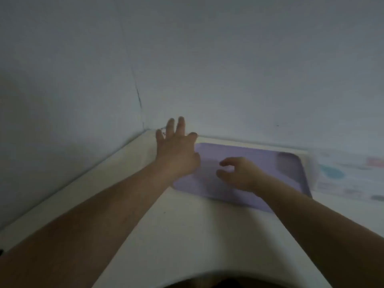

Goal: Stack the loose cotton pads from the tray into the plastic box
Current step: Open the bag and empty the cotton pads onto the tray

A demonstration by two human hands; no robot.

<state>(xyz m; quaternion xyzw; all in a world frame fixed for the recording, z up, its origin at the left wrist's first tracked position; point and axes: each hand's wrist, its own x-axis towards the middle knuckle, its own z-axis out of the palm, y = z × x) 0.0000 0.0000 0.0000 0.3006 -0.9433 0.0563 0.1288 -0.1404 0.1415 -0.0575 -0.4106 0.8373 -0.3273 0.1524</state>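
Note:
A lilac tray (pixel 259 159) lies on the white table by the wall, heavily blurred. My left hand (pixel 176 154) reaches over the tray's left end with its fingers straight and spread, holding nothing. My right hand (pixel 239 173) hovers over the middle of the tray, thumb and fingers curled toward each other. A pale blur, perhaps a cotton pad (pixel 228 169), sits between them; whether it is pinched I cannot tell. A darker rounded shape (pixel 288 163) fills the tray's far right corner, too blurred to identify. I cannot make out any plastic box.
The white table (pixel 187 235) meets the wall just behind the tray, and a wall corner (pixel 143 121) stands at the left. A printed white package (pixel 349 177) lies to the right of the tray. The table's curved front edge is near my body.

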